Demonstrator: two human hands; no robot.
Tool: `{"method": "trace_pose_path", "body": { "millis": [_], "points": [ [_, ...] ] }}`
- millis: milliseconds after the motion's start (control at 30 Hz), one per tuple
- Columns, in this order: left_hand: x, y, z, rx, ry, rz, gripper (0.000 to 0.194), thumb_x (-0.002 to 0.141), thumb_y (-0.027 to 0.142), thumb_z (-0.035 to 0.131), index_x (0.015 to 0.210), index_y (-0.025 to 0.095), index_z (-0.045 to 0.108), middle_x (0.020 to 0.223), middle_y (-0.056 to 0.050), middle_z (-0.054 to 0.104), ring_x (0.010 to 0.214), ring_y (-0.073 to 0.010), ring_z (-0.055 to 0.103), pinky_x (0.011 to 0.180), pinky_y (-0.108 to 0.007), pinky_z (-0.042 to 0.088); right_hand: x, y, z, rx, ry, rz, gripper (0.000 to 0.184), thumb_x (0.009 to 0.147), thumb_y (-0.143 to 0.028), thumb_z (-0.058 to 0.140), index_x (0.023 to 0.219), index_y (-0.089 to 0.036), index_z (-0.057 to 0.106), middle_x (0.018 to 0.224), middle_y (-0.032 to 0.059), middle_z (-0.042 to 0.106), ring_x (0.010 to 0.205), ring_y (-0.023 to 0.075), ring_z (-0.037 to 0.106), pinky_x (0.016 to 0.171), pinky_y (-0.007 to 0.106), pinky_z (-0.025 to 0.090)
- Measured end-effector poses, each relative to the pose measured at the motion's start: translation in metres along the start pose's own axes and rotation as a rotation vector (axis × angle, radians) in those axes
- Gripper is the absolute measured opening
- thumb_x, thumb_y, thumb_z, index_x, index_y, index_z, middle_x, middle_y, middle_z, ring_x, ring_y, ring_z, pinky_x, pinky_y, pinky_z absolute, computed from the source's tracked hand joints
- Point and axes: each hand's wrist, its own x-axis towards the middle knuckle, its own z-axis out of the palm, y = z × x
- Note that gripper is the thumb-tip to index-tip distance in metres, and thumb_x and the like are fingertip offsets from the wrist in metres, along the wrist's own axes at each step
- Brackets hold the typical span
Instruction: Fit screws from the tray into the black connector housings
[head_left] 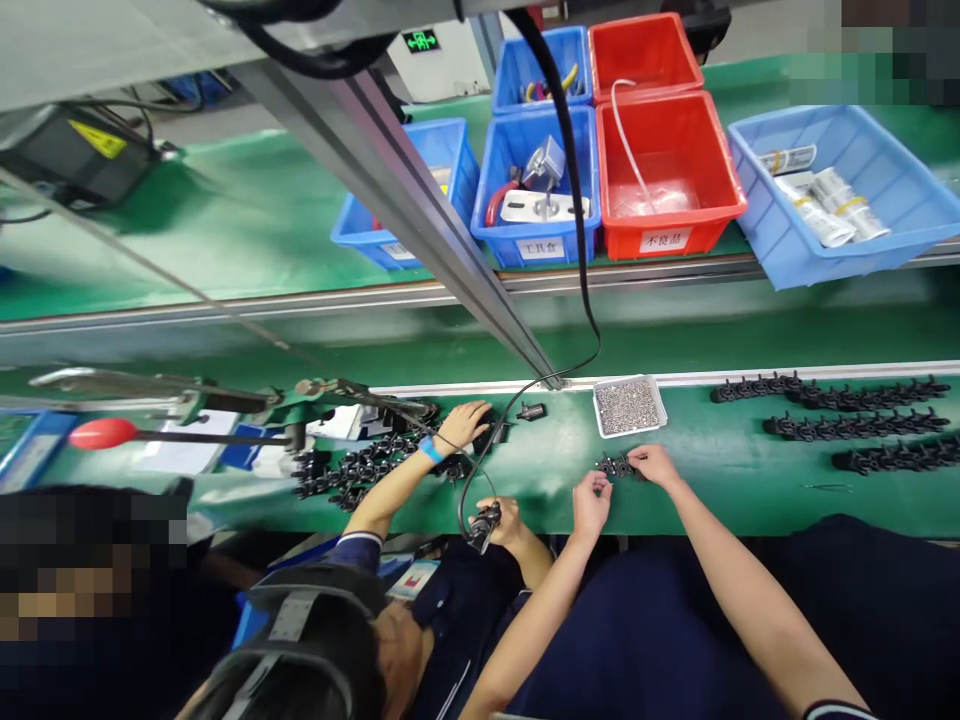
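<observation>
Two bare hands meet at a short row of small black parts (619, 467) lying on the green bench (735, 470). Taking that row as the centre of a clock, the right hand (655, 466) sits at 3 o'clock, thumb and finger pinched on the row's right end. The left hand (591, 505) is at 7 to 8 o'clock, just beside the row's left end, fingers curled; they show too small to tell whether they grip a part.

Near, at 12 o'clock, stands a white tray (627, 434) full of tiny metal pieces (630, 405). Between 2 and 3 o'clock lie long rows of black pieces (855, 428). At 10 o'clock is a black block (531, 411).

Toward 9 o'clock a co-worker's right hand (508, 520) holds a corded black tool (482, 527), beside a heap of black pieces (352, 470). Well beyond the tray, a red bin (626, 238) stands at 12, a blue bin (506, 250) at 11, and a pale blue basket (847, 260) holding white tubes at 1.
</observation>
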Motion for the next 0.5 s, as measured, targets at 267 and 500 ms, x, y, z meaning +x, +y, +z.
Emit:
{"method": "trace_pose_path", "body": {
  "millis": [267,500],
  "points": [
    [-0.005,-0.004,0.031,-0.141,-0.024,0.043,0.021,0.082,0.018,0.062,0.102,0.023,0.057,0.085,-0.001,0.072,0.078,-0.0162,0.069,0.078,-0.03,0.054,0.0,-0.034,-0.022,-0.165,0.037,-0.06,0.018,0.083,-0.024,0.063,0.093,-0.023,0.078,0.099,0.0039,0.077,0.096,0.0205,0.071,0.092,0.03,0.053],
    [-0.002,-0.009,0.028,-0.157,-0.024,0.032,0.022,0.084,0.019,0.061,0.103,0.028,0.055,0.087,0.004,0.073,0.08,-0.0171,0.07,0.079,-0.031,0.054,0.054,-0.102,-0.048,-0.677,0.098,0.072,0.024,0.084,-0.02,0.065,0.104,-0.012,0.075,0.106,0.0214,0.073,0.105,0.0282,0.069,0.092,0.036,0.051]
  ]
}}
